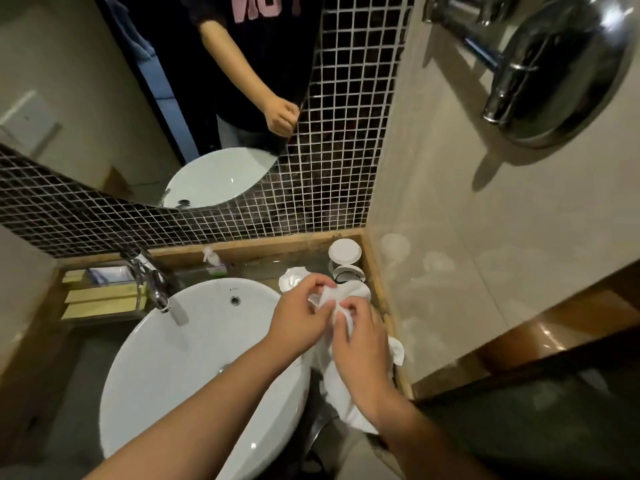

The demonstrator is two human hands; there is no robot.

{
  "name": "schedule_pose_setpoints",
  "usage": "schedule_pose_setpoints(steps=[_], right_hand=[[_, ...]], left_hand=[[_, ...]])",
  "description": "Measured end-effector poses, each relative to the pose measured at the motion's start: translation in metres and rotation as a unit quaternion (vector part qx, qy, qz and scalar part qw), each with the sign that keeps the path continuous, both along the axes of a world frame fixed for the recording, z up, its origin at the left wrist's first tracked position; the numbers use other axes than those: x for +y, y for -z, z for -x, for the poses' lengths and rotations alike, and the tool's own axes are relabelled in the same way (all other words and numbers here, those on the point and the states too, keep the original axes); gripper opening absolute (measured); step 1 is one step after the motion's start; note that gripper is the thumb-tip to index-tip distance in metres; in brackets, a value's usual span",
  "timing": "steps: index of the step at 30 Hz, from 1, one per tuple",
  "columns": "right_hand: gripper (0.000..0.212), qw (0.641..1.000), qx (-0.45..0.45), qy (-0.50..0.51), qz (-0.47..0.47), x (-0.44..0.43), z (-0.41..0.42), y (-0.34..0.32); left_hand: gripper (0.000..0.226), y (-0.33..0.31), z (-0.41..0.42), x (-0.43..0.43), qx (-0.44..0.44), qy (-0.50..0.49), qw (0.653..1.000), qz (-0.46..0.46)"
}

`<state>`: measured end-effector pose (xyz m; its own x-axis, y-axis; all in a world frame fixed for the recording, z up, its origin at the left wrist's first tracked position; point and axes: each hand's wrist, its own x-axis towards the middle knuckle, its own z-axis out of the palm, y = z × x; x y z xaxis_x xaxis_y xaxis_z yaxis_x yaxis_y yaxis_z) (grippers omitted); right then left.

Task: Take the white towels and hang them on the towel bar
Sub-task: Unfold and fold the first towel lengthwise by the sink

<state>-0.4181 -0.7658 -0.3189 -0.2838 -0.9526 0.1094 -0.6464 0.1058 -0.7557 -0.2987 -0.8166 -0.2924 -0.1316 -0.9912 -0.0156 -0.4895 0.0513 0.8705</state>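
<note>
Beside the sink (180, 358), both hands' fingers (320, 284) pinch the white towel (346, 386).

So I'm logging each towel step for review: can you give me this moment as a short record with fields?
place: bathroom counter to the right of the white basin
left hand: pinching the white towel
right hand: gripping the same towel
towel state: bunched, lower end hanging off the counter edge
second white cloth: on the counter behind the hands
behind it: white-lidded jar
towel bar: cannot tell
</note>
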Motion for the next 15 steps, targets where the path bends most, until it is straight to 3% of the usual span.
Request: schedule_pose_setpoints(steps=[7,10,13,15], right_hand=[[0.011,0.992,-0.034,0.03,0.119,-0.021,-0.005,-0.077],[0.015,0.982,-0.055,0.017,0.18,-0.023,-0.012,-0.121],[0.02,0.969,-0.098,-0.01,0.227,-0.023,-0.028,-0.163],[0.043,0.963,-0.114,-0.019,0.243,-0.022,-0.042,-0.186]], left_hand=[[0.025,-0.089,-0.001,-0.002,0.098,0.015,0.991,0.09],[0.033,-0.133,-0.013,0.001,0.068,0.055,0.986,0.143],[0.063,-0.175,-0.03,0.002,-0.024,0.123,0.961,0.247],[0.078,-0.2,-0.042,0.002,-0.068,0.134,0.945,0.289]])
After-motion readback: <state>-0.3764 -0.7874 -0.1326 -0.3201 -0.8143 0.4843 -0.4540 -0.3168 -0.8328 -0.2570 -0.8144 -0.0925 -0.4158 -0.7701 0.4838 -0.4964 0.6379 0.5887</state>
